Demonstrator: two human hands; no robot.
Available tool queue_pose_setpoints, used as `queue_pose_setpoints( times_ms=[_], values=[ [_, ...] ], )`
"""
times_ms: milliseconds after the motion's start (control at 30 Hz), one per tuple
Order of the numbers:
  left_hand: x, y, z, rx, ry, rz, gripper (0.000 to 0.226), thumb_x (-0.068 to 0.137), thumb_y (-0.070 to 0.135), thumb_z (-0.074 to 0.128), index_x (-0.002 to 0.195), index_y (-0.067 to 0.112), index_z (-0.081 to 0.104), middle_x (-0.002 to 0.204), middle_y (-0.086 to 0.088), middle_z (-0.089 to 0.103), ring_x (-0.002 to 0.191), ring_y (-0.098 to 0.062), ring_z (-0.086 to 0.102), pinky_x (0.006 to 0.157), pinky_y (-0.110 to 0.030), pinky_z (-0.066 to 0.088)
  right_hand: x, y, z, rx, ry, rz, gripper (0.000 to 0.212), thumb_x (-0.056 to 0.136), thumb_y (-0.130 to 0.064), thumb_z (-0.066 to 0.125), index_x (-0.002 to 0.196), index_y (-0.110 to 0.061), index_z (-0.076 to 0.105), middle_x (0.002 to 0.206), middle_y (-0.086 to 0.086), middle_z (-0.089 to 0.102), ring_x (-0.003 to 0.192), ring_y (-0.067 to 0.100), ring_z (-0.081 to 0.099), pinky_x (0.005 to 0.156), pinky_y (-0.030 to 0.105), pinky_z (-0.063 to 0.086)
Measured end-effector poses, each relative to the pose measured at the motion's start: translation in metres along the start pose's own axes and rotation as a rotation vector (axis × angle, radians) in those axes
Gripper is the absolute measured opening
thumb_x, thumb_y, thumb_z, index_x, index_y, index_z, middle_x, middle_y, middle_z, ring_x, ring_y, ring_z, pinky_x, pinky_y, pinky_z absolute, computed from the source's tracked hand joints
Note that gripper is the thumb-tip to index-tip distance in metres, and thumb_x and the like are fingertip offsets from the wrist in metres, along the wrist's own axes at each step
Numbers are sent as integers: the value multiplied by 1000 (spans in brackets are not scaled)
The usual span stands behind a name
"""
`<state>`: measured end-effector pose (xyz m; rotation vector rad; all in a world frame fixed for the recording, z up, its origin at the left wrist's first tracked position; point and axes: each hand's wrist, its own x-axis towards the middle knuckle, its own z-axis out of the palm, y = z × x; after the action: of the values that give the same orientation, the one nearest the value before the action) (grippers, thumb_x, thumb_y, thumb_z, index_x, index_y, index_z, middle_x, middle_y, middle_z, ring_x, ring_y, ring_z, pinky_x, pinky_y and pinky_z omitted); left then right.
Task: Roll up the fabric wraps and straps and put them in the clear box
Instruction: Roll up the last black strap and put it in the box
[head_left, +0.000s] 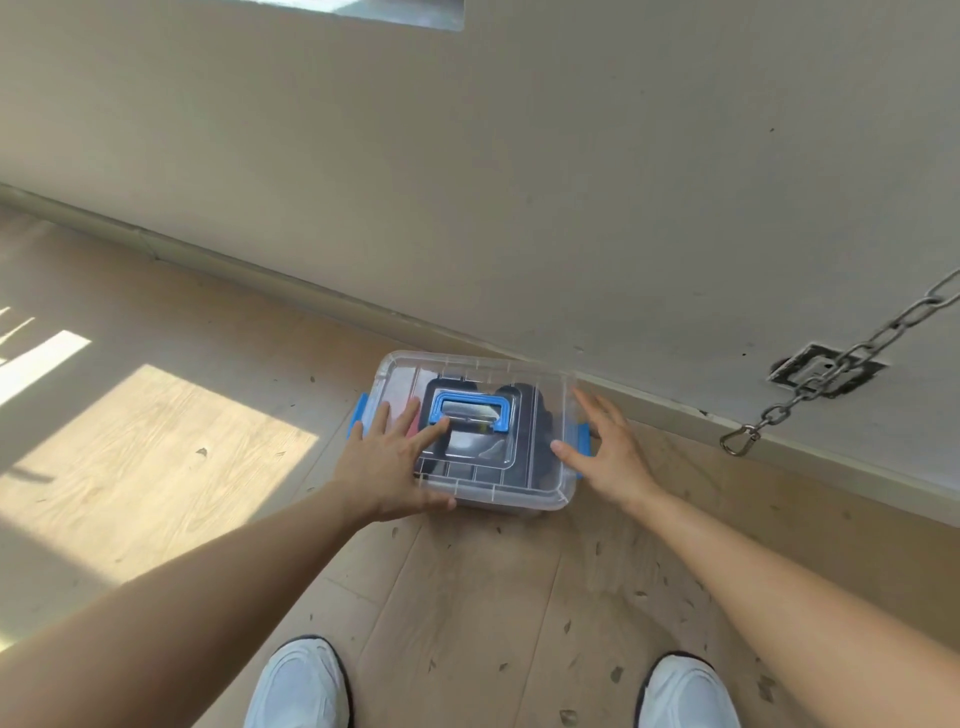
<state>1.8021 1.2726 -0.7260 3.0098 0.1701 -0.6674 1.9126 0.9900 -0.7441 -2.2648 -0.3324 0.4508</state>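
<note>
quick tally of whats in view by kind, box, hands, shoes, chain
clear box: 1
hands: 2 (left hand, right hand)
white shoes: 2
chain: 1
total: 6

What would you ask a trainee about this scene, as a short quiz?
1. Fill in: the handle on the lid is coloured ____.
2. True or false: the lid sits on the clear box.
3. Pick one. The left hand: A lies flat on the lid; B grips the handle; C lifts the clear box.

Key: 1 blue; 2 true; 3 A.
</note>
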Motion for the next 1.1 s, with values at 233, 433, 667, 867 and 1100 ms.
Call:
queue_pose_setpoints(
  times_ms=[233,433,667,867,1100],
  values=[
    [5,1,-8,-19,-18,0,108,72,89,55,159,48,7,172,-1,-5,157,-37,1,123,-62,19,7,-3,10,326,55,347,97,84,-32,82,159,-13,24,161,9,35,144,27,40,112,39,38],
    [6,5,-15,-25,-25,-2,107,71,86,61,158,45,15,172,-2,1,157,-37,6,122,-63,23,9,-6,16,389,173,285,45,81,-10,83,122,-12,66,109,1,70,94,12,67,71,20,54],
    [5,4,-13,-7,-32,7,106,72,88,56,159,45,11,172,-2,-1,157,-38,5,122,-63,24,5,-12,23,106,200,154,40,85,-19,79,124,-17,69,110,2,68,95,16,67,89,40,60],
    [4,2,-9,-7,-16,19,105,73,90,51,159,46,8,172,-1,-5,157,-37,1,123,-62,20,1,-14,15,-75,140,78,72,90,-29,72,153,-17,40,147,3,43,135,21,43,113,33,35],
    [1,-1,-5,19,7,36,104,76,90,48,158,49,-1,172,0,-9,158,-35,-1,124,-59,19,13,-51,31,-634,-152,-238,92,85,-74,54,159,-43,10,170,-8,-2,156,23,-8,124,44,-5]
  ],
)
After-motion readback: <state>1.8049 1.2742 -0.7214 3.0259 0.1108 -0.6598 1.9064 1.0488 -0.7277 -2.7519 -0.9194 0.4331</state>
